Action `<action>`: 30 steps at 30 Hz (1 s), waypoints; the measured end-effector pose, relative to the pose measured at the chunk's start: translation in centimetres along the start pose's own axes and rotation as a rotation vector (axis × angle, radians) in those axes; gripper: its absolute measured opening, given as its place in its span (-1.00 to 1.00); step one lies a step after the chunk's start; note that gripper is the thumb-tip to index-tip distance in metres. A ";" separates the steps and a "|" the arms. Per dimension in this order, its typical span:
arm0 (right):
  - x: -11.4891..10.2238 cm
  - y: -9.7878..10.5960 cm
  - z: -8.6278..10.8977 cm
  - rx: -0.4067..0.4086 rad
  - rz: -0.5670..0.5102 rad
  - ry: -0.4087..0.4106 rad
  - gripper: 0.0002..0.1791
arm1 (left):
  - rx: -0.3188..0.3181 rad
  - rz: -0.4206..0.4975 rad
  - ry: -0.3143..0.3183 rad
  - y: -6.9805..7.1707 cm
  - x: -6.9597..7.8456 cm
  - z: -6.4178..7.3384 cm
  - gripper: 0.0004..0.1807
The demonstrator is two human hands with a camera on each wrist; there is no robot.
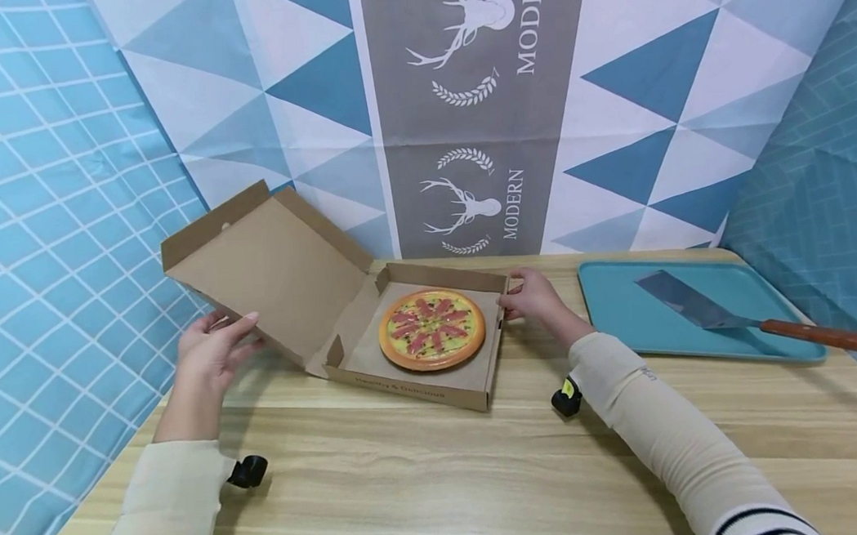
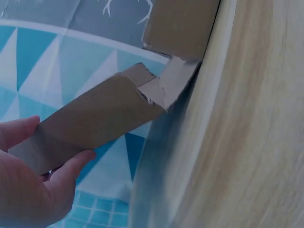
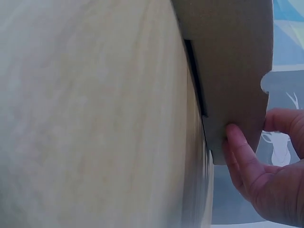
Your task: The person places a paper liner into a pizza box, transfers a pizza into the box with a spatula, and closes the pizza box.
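A brown cardboard pizza box (image 1: 359,337) lies on the table with its lid (image 1: 274,269) tilted up and leaning back to the left. Inside sits a round pizza (image 1: 432,329) with red toppings on yellow. My left hand (image 1: 208,346) grips the lid's near edge, and in the left wrist view the lid's side flap (image 2: 90,114) runs between thumb and fingers. At the box's far right corner, my right hand (image 1: 537,298) pinches the side wall (image 3: 232,71), fingertips pressed on its outer face and thumb at the top edge.
A blue tray (image 1: 608,314) stands right of the box. Across it lies a pizza server (image 1: 684,297), its wooden handle (image 1: 830,334) sticking out past the tray's right rim. Patterned cloth walls (image 1: 299,79) enclose the wooden table (image 1: 412,481) at back and sides.
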State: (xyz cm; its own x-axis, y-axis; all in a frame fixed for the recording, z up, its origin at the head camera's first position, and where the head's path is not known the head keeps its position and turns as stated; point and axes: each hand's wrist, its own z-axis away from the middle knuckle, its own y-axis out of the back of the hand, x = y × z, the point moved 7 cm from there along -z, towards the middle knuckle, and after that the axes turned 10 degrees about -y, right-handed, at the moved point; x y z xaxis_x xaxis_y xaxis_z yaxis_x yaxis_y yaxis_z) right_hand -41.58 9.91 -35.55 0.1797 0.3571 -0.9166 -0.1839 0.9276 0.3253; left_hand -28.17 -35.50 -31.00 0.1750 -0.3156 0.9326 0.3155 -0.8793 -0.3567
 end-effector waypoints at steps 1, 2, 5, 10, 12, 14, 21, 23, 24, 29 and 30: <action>0.0 0.0 0.0 -0.008 0.000 -0.002 -0.14 | -0.008 -0.030 -0.024 -0.3 0.2 0.1 0.05; 0.1 -0.1 0.0 -0.018 -0.003 -0.004 -0.10 | -0.016 -0.059 -0.046 -0.6 0.4 0.2 0.04; 0.3 -0.1 -0.3 -0.048 -0.015 -0.008 -0.06 | -0.033 -0.148 -0.105 -1.5 0.8 0.5 -0.02; 0.2 0.2 -0.4 -0.035 0.030 0.018 -0.13 | -0.053 -0.271 -0.199 -2.7 1.5 1.2 -0.22; 0.0 0.3 -0.3 -0.013 0.072 0.043 -0.20 | -0.058 -0.306 -0.229 -3.1 1.6 1.4 -0.25; -0.1 0.5 -0.1 0.019 0.107 0.076 -0.29 | -0.061 -0.307 -0.242 -3.3 1.6 1.5 -0.28; 0.3 1.0 -0.4 0.055 0.102 0.071 -0.47 | -0.091 -0.399 -0.274 -3.9 1.4 1.3 -0.22; 0.2 1.1 -0.3 0.055 0.119 0.072 -0.47 | -0.096 -0.431 -0.283 -4.0 1.4 1.1 -0.19; 0.2 1.1 -0.2 0.057 0.138 0.074 -0.48 | -0.101 -0.455 -0.291 -4.0 1.4 1.0 -0.17; 0.2 1.5 0.7 0.076 0.226 0.078 -0.48 | -0.121 -0.552 -0.322 -4.5 1.3 0.6 -0.16; 0.3 1.6 0.8 0.080 0.240 0.074 -0.48 | -0.122 -0.564 -0.325 -4.6 1.2 0.6 -0.16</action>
State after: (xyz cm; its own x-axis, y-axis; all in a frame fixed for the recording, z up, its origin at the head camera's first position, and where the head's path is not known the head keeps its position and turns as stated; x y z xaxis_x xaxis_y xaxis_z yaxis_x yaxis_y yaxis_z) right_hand -41.00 11.55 -35.10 0.0683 0.5617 -0.8245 -0.1356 0.8240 0.5501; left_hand -28.87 -31.64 -28.23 0.2925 0.3125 0.9038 0.3364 -0.9183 0.2086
